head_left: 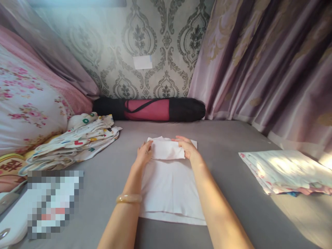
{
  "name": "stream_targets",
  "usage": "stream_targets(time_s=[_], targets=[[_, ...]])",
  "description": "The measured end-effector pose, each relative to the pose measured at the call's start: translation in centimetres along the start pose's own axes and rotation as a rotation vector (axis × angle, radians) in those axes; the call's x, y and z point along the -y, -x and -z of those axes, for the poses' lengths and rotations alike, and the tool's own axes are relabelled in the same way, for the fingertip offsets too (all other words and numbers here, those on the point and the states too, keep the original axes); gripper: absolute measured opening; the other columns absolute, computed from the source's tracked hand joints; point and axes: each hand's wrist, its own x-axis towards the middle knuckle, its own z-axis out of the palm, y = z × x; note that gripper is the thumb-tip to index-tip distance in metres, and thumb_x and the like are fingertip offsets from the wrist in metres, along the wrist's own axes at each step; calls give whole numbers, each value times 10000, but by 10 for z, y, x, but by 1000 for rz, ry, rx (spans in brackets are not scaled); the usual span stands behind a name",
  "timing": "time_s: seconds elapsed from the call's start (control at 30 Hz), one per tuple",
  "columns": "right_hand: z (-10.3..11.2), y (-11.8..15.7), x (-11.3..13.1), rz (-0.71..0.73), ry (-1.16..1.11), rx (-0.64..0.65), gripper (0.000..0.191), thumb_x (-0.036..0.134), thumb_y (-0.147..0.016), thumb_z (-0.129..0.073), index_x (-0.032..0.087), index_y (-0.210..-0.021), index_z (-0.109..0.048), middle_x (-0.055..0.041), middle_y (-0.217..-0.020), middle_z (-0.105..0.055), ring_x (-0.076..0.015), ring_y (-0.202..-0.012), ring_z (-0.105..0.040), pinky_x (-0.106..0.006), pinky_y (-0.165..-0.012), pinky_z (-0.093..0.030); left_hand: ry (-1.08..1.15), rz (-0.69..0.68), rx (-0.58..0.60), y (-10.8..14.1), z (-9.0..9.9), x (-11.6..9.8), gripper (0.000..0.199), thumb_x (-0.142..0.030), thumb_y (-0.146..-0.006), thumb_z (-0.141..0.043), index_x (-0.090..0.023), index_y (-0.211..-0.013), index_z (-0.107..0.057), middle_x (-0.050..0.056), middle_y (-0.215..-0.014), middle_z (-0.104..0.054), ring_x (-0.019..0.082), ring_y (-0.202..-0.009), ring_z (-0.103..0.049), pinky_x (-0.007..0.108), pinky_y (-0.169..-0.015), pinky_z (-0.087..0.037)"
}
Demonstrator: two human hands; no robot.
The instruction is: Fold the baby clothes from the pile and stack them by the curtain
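A white garment [172, 186] lies flat on the grey bed sheet, its far end folded over into a narrow band. My left hand [145, 152] grips the left end of this band, fingers bent round its edge. At the band's right end, my right hand [187, 147] holds the cloth between thumb and fingers. A small piece of white fabric shows beyond the right hand. My left wrist wears a pale bangle [129, 198].
A black and red rolled bag [147, 110] lies against the patterned wall. Patterned clothes [77, 141] and a floral pillow [28, 100] are at left, with a partly pixelated white object [52, 204] nearer. Folded cloth [285, 171] lies at right, beneath purple curtains [246, 58].
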Motion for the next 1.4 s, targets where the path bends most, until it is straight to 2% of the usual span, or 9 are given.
stream_targets(time_s=[0.07, 0.13, 0.23, 0.37, 0.7, 0.97, 1.13, 1.27, 1.4], targets=[[4, -3, -1, 201, 249, -79, 651, 7, -694, -412, 178, -1313, -520, -91, -1242, -668, -170, -1040, -662, -328, -924, -500, -95, 13, 6, 3, -7, -2, 470, -204, -938, -378, -190, -1389, -507, 122, -1508, -429, 335, -1443, -282, 587, -1148, -191], [9, -6, -4, 286, 491, -188, 570, 36, -751, -427, 148, -1297, -547, -115, -1275, -645, -173, -1152, -609, -317, -1015, -433, -159, 19, 7, 5, -12, -2, 482, -267, -969, -346, -187, -1432, -452, 115, -1551, -351, 339, -1460, -234, 607, -1157, -141], [14, -8, -7, 264, 693, -314, 430, 141, -849, -474, 106, -1265, -577, -154, -1232, -657, -211, -1190, -584, -327, -1049, -391, -247, 31, 25, 7, -13, -3, 508, -321, -992, -296, -178, -1470, -391, 103, -1573, -309, 320, -1468, -217, 576, -1171, -152], [23, -4, -8, 188, 945, -425, 391, 276, -912, -499, 109, -1255, -587, -162, -1137, -691, -257, -1131, -620, -336, -961, -446, -267, 23, 20, 9, -7, -8, 496, -306, -998, -271, -206, -1471, -381, 89, -1579, -302, 275, -1473, -221, 556, -1171, -190], [48, -5, -6, 196, 1068, -374, 408, 184, -885, -538, 121, -1287, -560, -106, -1130, -691, -191, -1065, -633, -242, -895, -452, -326, -37, 77, 11, -10, -6, 518, -356, -1006, -268, -158, -1476, -359, 134, -1579, -287, 265, -1461, -258, 535, -1174, -176], [20, 17, -2, 256, 1370, -440, 442, 68, -912, -334, 108, -1283, -571, -180, -1308, -588, -258, -1226, -528, -349, -992, -390, -260, -43, 44, 11, -2, -13, 527, -365, -1007, -245, -182, -1494, -332, 126, -1597, -244, 260, -1470, -235, 557, -1162, -195], [-8, 14, -18, 352, 1476, -345, 567, 382, -1008, -261, 123, -1507, -329, -134, -1599, -238, -299, -1475, -138, -531, -1155, -119, -288, -82, 94, 17, 3, -23, 537, -377, -1008, -228, -190, -1504, -315, 113, -1604, -225, 248, -1491, -160, 546, -1174, -158], [-11, 9, -36, 186, 1507, -329, 620, 515, -993, -224, 207, -1523, -319, -92, -1623, -168, -345, -1466, -132, -616, -1130, -55, -352, -103, 199, 20, -3, -21, 575, -472, -992, -267, -207, -1499, -326, 123, -1611, -196, 283, -1496, -112, 586, -1160, -137], [-9, 7, -41, 136, 1524, -320, 631, 528, -985, -207, 227, -1535, -286, -72, -1633, -124, -345, -1469, -105, -622, -1126, -49, -363, -109, 218, 20, -6, -17, 594, -483, -979, -306, -187, -1494, -327, 154, -1608, -192, 302, -1495, -112, 603, -1148, -154]])
